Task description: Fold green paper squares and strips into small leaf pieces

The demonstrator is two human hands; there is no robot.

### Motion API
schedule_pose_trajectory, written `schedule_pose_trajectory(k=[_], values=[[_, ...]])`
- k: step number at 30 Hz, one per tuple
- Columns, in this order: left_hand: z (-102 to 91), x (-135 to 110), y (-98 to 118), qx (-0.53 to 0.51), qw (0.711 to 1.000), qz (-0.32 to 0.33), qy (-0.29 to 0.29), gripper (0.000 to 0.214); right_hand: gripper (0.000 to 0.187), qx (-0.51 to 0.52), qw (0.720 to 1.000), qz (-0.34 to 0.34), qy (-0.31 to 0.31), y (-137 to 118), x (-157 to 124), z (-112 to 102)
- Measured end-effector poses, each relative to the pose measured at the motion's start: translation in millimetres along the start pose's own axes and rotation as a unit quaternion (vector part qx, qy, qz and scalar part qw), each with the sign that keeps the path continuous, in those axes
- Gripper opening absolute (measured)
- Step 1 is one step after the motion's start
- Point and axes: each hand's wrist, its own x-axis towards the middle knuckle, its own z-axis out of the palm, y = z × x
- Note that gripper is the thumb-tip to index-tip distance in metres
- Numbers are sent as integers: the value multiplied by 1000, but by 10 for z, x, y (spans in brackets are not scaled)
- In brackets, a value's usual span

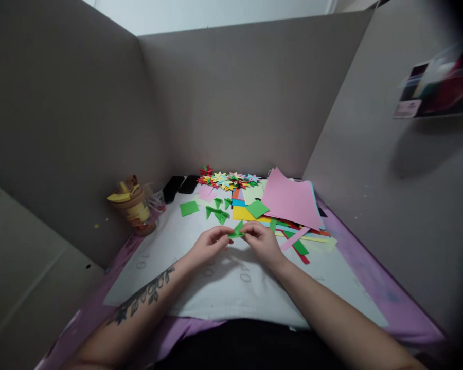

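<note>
A small folded piece of green paper [238, 230] is held up over the white sheet between my two hands. My left hand [213, 243] pinches its left end, and my right hand [263, 243] pinches its right end. Just beyond my fingers lie several folded green paper pieces [217, 213]. A flat green paper square [189, 208] rests to their left, and another green square [257, 208] lies to the right on top of coloured sheets. My fingertips partly cover the folded piece's ends.
Folded paper stars [227, 180] are heaped along the back wall. Pink sheets [291, 200] and coloured strips [297, 241] lie at the right. Black phone-like slabs [173, 189] and a pot [133, 205] stand at the left. Grey panels [231, 97] enclose the table.
</note>
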Motion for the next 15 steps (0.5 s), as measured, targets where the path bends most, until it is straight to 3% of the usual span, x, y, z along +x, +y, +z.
schedule_pose_trajectory(k=[2,7,15], values=[[2,-156,-22,11,1000,4,-3,29,11,5,1000,-11,5,-36,-20,24],[-41,-511,-143,63,995,37,72,26,16,23,1000,-7,-17,-156,-88,183],[-197,-527,-91,149,977,79,128,20,18,36,999,-9,-29,-328,-111,419]])
